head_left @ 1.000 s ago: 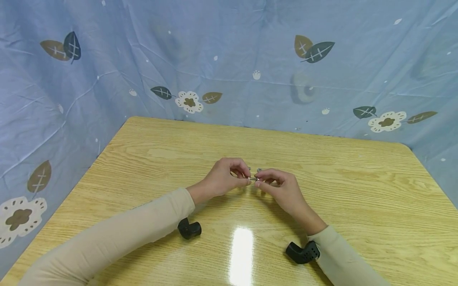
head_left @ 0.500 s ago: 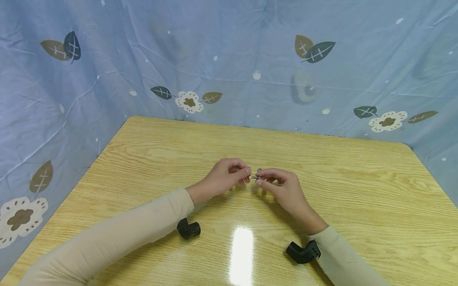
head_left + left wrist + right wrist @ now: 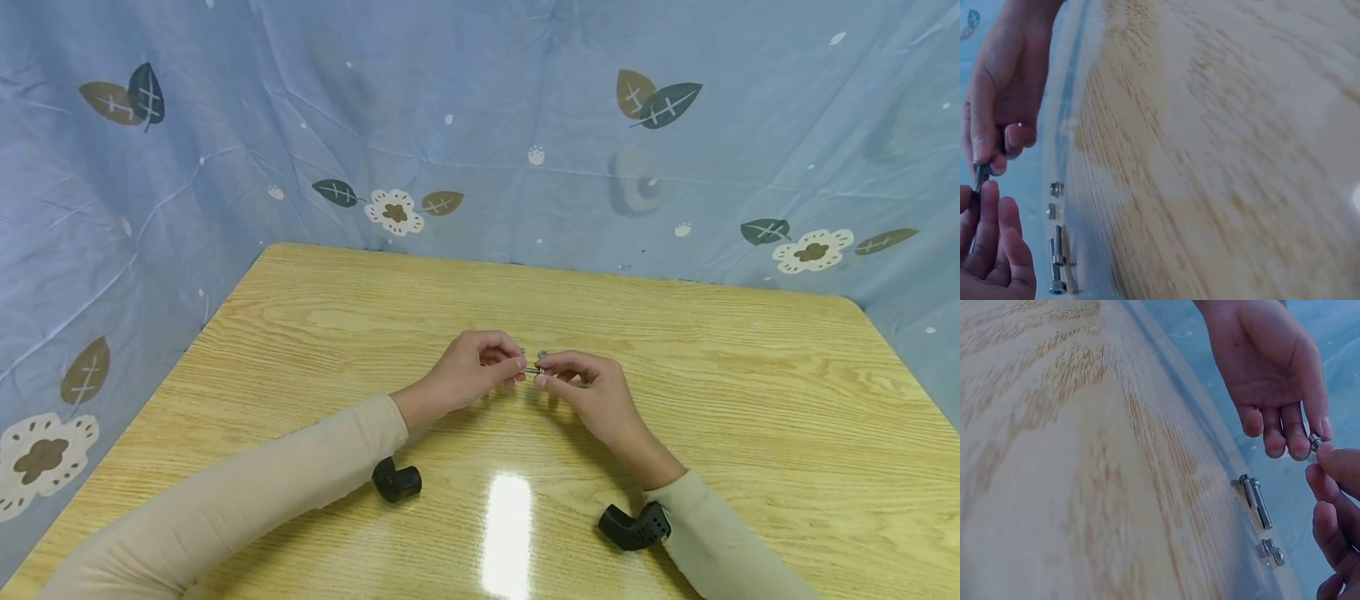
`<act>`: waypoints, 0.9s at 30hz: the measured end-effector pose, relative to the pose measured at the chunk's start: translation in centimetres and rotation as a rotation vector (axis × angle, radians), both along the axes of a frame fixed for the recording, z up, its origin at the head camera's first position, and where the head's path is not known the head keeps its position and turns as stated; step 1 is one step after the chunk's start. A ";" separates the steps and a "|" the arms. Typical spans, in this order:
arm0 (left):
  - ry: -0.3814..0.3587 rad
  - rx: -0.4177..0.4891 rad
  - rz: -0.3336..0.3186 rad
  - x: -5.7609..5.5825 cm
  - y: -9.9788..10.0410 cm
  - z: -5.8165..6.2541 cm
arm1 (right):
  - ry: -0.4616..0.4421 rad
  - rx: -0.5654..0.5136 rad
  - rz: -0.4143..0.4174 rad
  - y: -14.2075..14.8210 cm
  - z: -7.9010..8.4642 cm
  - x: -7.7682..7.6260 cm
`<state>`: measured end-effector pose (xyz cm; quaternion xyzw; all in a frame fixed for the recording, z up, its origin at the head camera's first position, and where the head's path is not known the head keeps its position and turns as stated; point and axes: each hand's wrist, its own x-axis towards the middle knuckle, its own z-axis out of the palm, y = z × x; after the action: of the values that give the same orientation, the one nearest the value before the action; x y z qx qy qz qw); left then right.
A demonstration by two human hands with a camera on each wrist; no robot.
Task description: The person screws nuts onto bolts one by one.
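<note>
Both hands meet over the far middle of the table with a small metal bolt (image 3: 532,370) lying level between their fingertips. My left hand (image 3: 483,364) pinches one end of it between thumb and fingers. My right hand (image 3: 596,393) pinches the opposite end, where a small metal nut (image 3: 982,167) shows at the fingertips in the left wrist view. Fingers cover much of the bolt; its shank is bare only in the short gap between the hands. Just beyond, two loose bolts (image 3: 1057,250) lie side by side, and two loose nuts (image 3: 1270,551) lie close to them.
The wood-grain table (image 3: 360,308) reaches back to a blue patterned curtain (image 3: 480,108), which also hangs along the left and right. Black wrist mounts (image 3: 634,528) stick out below both forearms. Light glares off the tabletop near the front (image 3: 506,533).
My left thumb and fingers have shifted against each other at the bolt, the thumb now sitting higher than a second ago. The right hand has stayed nearly still.
</note>
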<state>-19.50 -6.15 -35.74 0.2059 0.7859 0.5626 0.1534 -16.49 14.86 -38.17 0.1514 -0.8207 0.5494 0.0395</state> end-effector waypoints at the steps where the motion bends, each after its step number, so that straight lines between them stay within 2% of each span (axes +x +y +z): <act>1: 0.016 -0.012 0.005 0.0 0.0 0.0 | 0.000 0.000 0.000 0.0 0.0 0.0; 5: 0.074 -0.059 0.027 0.1 0.0 0.1 | -0.009 -0.001 -0.006 -0.1 0.1 0.0; 8: 0.082 -0.062 0.028 0.1 0.1 0.1 | -0.007 -0.002 -0.005 -0.1 0.1 -0.1; 12: 0.050 -0.047 0.010 0.1 0.1 0.1 | -0.002 -0.009 -0.004 -0.1 0.1 -0.1; 20: -0.069 -0.026 0.047 0.1 0.3 0.0 | -0.006 -0.001 -0.015 0.0 0.1 0.0; 27: -0.069 0.001 0.032 0.1 0.3 -0.1 | -0.001 0.000 -0.016 0.0 0.0 0.1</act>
<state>-19.37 -5.83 -35.85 0.1737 0.7830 0.5721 0.1713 -16.42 14.84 -38.19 0.1444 -0.8221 0.5490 0.0436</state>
